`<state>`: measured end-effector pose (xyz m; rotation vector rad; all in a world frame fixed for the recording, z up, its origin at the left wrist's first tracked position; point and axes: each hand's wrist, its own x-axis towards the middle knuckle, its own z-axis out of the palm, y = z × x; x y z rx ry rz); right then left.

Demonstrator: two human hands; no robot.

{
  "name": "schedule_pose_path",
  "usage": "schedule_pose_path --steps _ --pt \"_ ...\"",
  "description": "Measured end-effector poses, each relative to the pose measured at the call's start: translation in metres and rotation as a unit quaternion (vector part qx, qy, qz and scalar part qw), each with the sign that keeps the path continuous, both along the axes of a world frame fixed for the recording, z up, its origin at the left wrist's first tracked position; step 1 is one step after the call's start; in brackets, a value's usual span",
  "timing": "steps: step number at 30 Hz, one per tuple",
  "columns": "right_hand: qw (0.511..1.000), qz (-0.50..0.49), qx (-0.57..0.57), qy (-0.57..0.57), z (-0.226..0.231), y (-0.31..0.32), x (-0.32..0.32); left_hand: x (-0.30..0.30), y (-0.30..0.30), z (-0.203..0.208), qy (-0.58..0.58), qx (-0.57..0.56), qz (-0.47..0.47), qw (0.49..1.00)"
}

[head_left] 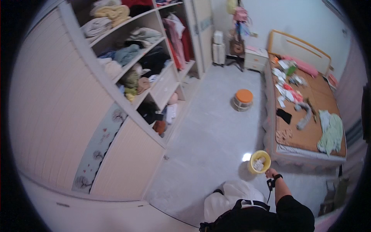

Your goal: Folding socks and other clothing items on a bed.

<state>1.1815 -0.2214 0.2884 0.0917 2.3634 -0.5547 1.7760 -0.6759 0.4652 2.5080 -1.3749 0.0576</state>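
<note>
A yellow bin (267,157) with crumpled whitish waste (259,164) in it is in front of me, right of the middle. My right hand (271,173) is at the near right side of its rim, with the fingers closed on the edge. On that wrist is a black band with a small dark device (269,184) and a cord hanging below it. My left hand does not show.
On the right stands a bed (297,133) strewn with clothes and papers. An orange-topped round stool (244,96) is on the grey floor (208,127). Open wardrobe shelves (127,62) full of clothes line the left. A white suitcase (218,53) and a nightstand (255,60) stand at the back.
</note>
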Motion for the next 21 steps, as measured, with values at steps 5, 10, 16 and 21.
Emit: schedule_pose_path --steps 5,10,16,21 --pt "0.993 -0.109 -0.024 -0.031 0.002 0.012 0.03 -0.07 -0.063 0.025 -0.005 0.014 -0.098 0.995" --pt "0.981 -0.133 0.056 -0.13 -0.03 0.052 0.068 -0.183 -0.122 0.045 0.094 0.022 -0.237 0.967" --pt "0.956 -0.251 0.005 -0.154 -0.042 0.057 0.068 -0.344 -0.155 0.066 0.215 0.049 -0.359 0.907" --pt "0.921 -0.36 -0.056 -0.135 -0.062 0.046 0.016 -0.481 -0.171 0.089 0.277 0.066 -0.425 0.859"
